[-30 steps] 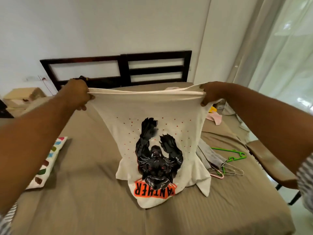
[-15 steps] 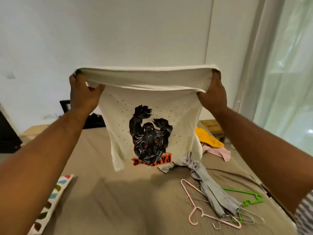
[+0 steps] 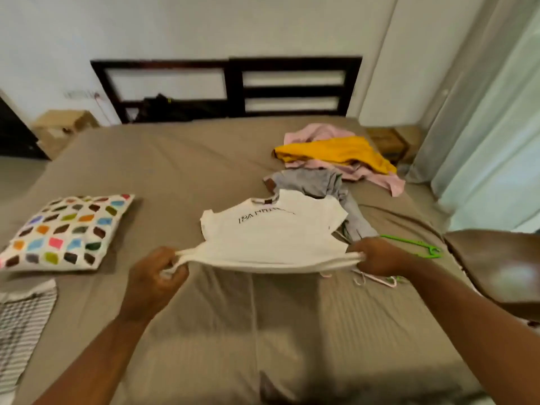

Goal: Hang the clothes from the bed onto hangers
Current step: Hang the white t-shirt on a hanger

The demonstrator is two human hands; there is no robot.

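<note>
Forearms reach in from both lower corners of the view and meet over the bed (image 3: 181,171), each hand closed on the near hem of the white T-shirt (image 3: 274,238). The left hand (image 3: 157,276) has its fingers curled round a bunched corner of the hem, with the back of the hand toward the camera. The right hand (image 3: 377,257) clamps the opposite corner, back of the hand up, its fingertips hidden beneath the cloth. Between them the hem is stretched into a taut line raised off the sheet, with a shadow under it. The rest of the shirt spreads away toward the headboard (image 3: 233,86), neck end farthest off. Whether that far end lies flat on the sheet cannot be told. Dark lettering across the shirt is too blurred to read. Its far edge overlaps a grey garment (image 3: 315,182), and beyond that lie a yellow garment (image 3: 336,153) and a pink garment (image 3: 388,182) in a heap. A green hanger (image 3: 415,245) shows just past the right wrist, and a pink hanger (image 3: 377,280) is mostly hidden under that hand. A patterned pillow (image 3: 67,232) lies well to the left. A striped cloth (image 3: 20,311) and a brown chair (image 3: 496,264) are cut off by the frame edges.
</note>
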